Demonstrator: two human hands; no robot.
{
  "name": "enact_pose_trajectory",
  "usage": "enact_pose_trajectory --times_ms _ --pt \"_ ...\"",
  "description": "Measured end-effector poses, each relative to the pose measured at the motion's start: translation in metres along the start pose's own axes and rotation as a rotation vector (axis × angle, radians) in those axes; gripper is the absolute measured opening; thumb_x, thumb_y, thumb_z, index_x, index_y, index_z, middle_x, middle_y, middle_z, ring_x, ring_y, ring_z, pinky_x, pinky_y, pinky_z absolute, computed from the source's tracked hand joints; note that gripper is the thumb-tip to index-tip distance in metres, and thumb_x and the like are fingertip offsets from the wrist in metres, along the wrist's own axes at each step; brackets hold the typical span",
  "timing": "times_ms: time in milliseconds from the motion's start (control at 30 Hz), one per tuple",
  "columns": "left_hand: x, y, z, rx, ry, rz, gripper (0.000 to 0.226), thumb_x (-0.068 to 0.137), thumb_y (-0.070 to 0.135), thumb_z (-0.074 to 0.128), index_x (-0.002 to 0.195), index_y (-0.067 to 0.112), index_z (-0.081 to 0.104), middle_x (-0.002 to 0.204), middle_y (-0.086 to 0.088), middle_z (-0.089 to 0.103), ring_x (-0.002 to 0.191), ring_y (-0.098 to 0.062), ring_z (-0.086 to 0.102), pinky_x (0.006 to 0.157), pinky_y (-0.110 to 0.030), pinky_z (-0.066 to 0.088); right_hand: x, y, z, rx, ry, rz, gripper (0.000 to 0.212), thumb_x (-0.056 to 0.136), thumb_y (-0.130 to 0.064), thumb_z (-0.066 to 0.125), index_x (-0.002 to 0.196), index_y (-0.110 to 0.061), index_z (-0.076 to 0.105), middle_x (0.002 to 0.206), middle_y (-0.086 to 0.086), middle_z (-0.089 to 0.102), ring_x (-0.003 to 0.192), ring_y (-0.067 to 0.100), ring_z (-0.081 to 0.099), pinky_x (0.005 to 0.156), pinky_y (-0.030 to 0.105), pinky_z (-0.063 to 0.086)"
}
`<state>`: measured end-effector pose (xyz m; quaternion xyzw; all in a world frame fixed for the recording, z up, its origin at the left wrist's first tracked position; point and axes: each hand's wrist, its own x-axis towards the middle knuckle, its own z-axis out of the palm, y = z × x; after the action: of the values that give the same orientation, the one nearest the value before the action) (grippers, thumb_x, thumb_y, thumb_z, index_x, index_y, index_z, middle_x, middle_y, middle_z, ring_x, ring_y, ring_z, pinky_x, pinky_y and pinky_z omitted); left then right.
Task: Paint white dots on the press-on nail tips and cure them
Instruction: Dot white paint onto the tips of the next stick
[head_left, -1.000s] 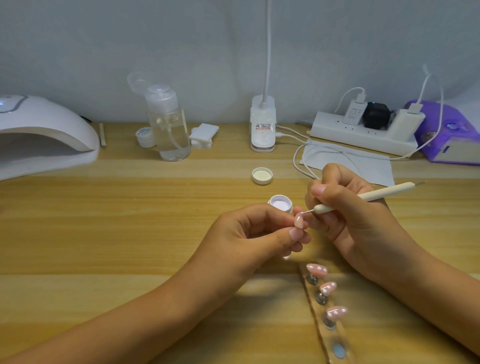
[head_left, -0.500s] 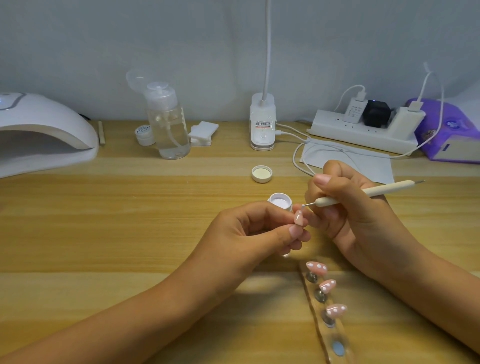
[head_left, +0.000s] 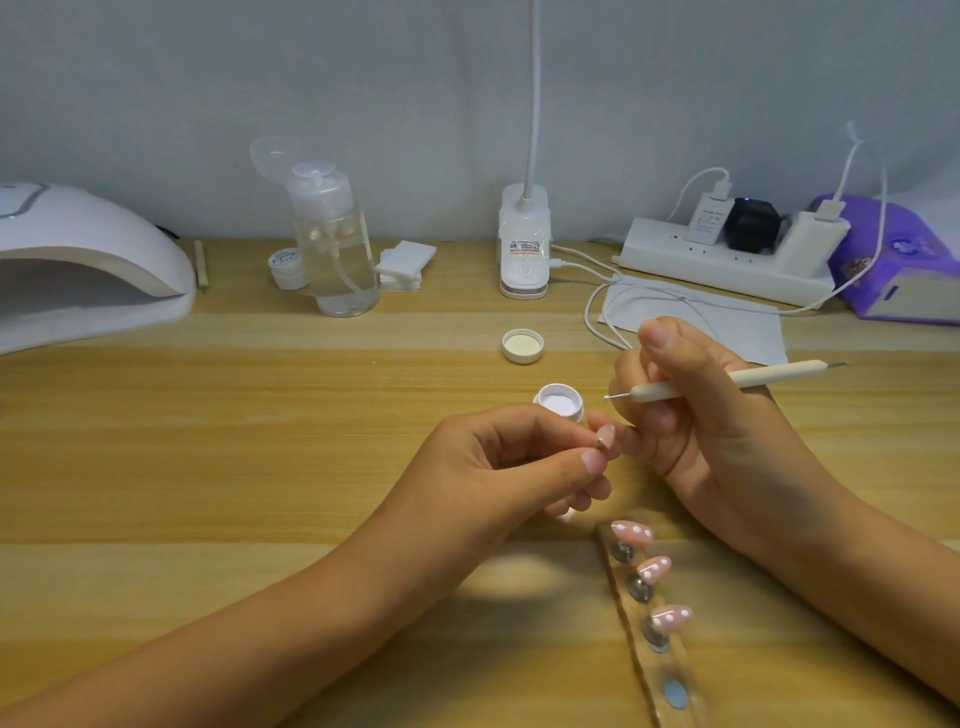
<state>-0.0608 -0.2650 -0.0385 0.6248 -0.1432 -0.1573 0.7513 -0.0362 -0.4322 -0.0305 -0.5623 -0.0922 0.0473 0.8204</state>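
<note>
My left hand (head_left: 519, 467) pinches a pink nail tip (head_left: 761, 434) on its small stand between thumb and fingers. My right hand (head_left: 691, 410) grips a white dotting tool (head_left: 737, 381), whose ball tip hovers just above the held nail tip, apart from it. An open pot of white gel (head_left: 560, 401) stands right behind my left fingers. Three pink nail tips with white dots (head_left: 652, 569) sit on a clear holder strip (head_left: 670, 680) near the front edge. The white curing lamp (head_left: 83, 260) stands at the far left.
The pot's lid (head_left: 523, 345) lies beyond the pot. At the back stand a clear pump bottle (head_left: 332, 244), a small jar (head_left: 285, 267), cotton pads (head_left: 402, 265), a desk-lamp base (head_left: 523, 244), a power strip with cables (head_left: 727, 260), a white wipe (head_left: 727, 322) and a purple tissue pack (head_left: 898, 260).
The dotting tool's tip has lifted off the held nail tip and risen a little. My left hand has tilted the nail tip slightly.
</note>
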Motion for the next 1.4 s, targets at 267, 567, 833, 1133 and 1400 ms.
enact_pose_trajectory --times_ms 267,567,833,1133,1400 --pt "0.0012 -0.0010 -0.0008 0.014 0.005 -0.002 0.010 0.074 0.016 0.073 0.082 0.011 0.072 0.076 -0.006 0.072 0.065 -0.008 0.062 0.066 -0.017 0.050 0.0000 0.0003 0.0000 0.012 -0.003 -0.004 0.033 0.078 -0.033 0.063 0.063 -0.014 0.042 0.052 0.001 0.034 0.051 0.015 0.037 0.054 0.025 0.053" --pt "0.0013 -0.0022 -0.0012 0.024 0.025 0.013 0.014 0.072 0.018 0.069 0.083 0.012 0.073 0.080 -0.005 0.074 0.071 -0.008 0.064 0.068 -0.016 0.051 -0.0003 0.0026 -0.0027 0.014 -0.038 -0.030 0.030 0.080 -0.012 0.055 0.054 -0.020 0.043 0.048 0.000 0.037 0.048 0.012 0.043 0.055 0.020 0.052" --pt "0.0016 -0.0029 -0.0011 0.022 0.025 0.028 0.011 0.073 0.017 0.069 0.082 0.012 0.073 0.079 -0.006 0.074 0.069 -0.009 0.063 0.067 -0.016 0.051 0.0001 0.0030 -0.0024 0.014 -0.070 -0.045 0.033 0.079 -0.007 0.055 0.052 -0.022 0.044 0.045 -0.003 0.039 0.045 0.008 0.045 0.051 0.017 0.048" --pt "0.0021 -0.0036 -0.0017 0.016 0.024 0.039 0.010 0.073 0.018 0.070 0.081 0.014 0.074 0.079 -0.006 0.074 0.070 -0.010 0.063 0.067 -0.017 0.051 -0.0011 0.0019 0.0001 0.014 -0.054 -0.043 0.032 0.080 -0.006 0.051 0.052 -0.021 0.045 0.045 -0.002 0.039 0.044 0.006 0.047 0.051 0.017 0.048" --pt "0.0022 -0.0025 -0.0010 0.005 0.023 0.038 0.010 0.072 0.016 0.068 0.080 0.011 0.071 0.077 -0.006 0.073 0.069 -0.009 0.063 0.065 -0.016 0.050 -0.0011 0.0013 0.0011 -0.015 -0.041 -0.036 0.030 0.076 -0.006 0.052 0.052 -0.022 0.045 0.049 -0.002 0.039 0.044 0.006 0.037 0.049 0.017 0.045"
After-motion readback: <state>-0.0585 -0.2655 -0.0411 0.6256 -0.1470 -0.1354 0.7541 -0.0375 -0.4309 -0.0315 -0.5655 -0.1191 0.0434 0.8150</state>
